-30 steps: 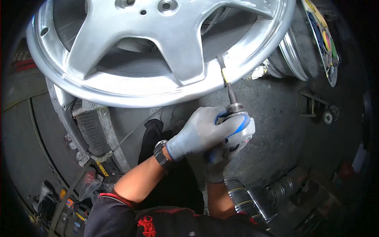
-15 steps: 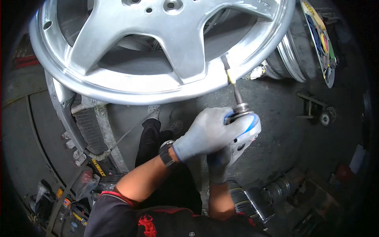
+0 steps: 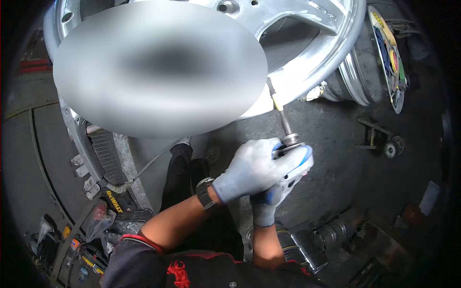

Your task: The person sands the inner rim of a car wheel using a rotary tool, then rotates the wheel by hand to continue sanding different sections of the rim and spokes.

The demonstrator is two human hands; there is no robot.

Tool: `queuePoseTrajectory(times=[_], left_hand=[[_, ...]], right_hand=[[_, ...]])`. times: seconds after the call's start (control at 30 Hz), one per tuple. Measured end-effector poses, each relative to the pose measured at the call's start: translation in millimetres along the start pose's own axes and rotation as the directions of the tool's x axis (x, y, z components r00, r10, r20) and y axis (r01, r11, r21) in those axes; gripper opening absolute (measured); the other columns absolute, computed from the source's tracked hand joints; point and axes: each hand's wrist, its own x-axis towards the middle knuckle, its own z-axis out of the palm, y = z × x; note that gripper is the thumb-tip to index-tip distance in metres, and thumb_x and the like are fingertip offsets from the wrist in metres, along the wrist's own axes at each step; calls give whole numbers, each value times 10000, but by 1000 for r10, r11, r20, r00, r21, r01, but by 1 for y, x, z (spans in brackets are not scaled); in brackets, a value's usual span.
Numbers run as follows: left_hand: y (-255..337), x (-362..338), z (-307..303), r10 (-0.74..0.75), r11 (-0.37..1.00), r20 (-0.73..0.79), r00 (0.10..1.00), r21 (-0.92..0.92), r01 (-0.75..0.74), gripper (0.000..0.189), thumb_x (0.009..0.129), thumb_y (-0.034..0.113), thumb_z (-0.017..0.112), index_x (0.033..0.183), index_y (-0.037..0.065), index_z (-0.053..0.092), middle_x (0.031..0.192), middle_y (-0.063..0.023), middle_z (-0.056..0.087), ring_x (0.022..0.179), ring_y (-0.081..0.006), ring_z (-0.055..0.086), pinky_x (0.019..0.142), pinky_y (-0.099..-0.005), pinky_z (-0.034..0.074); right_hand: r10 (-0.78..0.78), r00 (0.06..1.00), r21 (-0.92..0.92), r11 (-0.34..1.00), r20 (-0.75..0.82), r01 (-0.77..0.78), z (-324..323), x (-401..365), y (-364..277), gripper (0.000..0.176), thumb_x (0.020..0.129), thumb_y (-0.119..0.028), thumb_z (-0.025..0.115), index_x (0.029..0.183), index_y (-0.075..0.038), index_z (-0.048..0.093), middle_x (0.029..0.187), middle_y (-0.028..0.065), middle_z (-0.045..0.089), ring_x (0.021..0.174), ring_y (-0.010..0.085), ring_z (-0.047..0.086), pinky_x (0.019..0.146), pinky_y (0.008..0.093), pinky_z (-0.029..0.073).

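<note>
While the left hand and right hand grasp the power tool, I'd hold its tip lightly to the wheel at five o'clock.

Wheel beyond power tool, wheeled stand right of tool, legs left of it

"DEWALT" is printed on a yellow label; "AMG" is marked on a spoke of the alloy wheel.
</note>
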Motion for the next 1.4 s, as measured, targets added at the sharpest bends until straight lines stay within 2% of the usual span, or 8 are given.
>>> queuePoseTrajectory(times=[0.1,0.27,0.33,0.37,0.6,0.83,1.03,1.4], left_hand=[[0,16,4,-16,987,101,995,160,0,390,944,376,645,961,-10,692,715,-107,660,653,-85,566,622,-310,492],[6,8,-2,-20,997,142,990,75,9,405,950,387,638,915,-13,695,679,-124,639,622,-87,555,591,-316,483],[-4,-3,0,-1,1000,60,998,29,0,404,950,381,640,901,-17,688,687,-131,647,615,-97,574,586,-319,481],[-8,-6,0,-1,1000,61,998,31,-1,404,950,381,640,901,-17,688,687,-131,647,615,-97,574,586,-319,481],[4,8,7,-43,996,83,996,84,36,418,947,403,638,916,-11,693,687,-129,649,589,-128,585,573,-329,475],[-10,-15,0,-54,995,84,995,93,46,385,941,364,649,953,-18,699,703,-146,665,603,-152,627,583,-317,494],[-10,-36,4,47,970,25,999,236,-52,315,937,287,653,1021,-14,688,742,-159,667,649,-211,679,589,-334,501],[-2,-10,-5,222,973,165,961,32,-230,366,980,278,576,1115,-54,647,899,-163,682,796,-189,638,729,-318,493]], right_hand=[[100,992,237,968,-79,-79,-4,5,8,787,997,-360,556,1553,-42,99,1535,159,293,1362,283,399,1153,419,309],[166,981,382,917,-98,-117,-5,-3,22,792,994,-364,560,1552,-37,102,1536,159,289,1363,280,397,1152,415,310],[-85,996,-389,918,5,81,-11,-8,25,784,996,-383,551,1553,-49,111,1530,156,292,1358,244,396,1146,403,319],[-118,992,-411,903,52,129,-15,-11,23,792,992,-375,559,1555,-50,107,1534,156,288,1361,247,392,1149,406,314],[97,994,228,970,-48,-84,-14,5,9,855,963,-321,620,1564,-57,73,1563,150,258,1387,266,369,1169,429,278],[247,966,379,904,-81,-199,-3,-10,-9,948,886,-283,725,1551,-20,102,1534,170,317,1371,286,398,1164,439,281],[-191,982,-461,872,-10,165,0,-5,-45,230,925,-119,599,1025,87,609,931,184,632,802,240,648,726,284,534],[17,991,155,988,-135,4,-18,-3,-22,993,713,-238,836,1471,15,245,1379,187,459,1278,284,484,1095,428,359]])
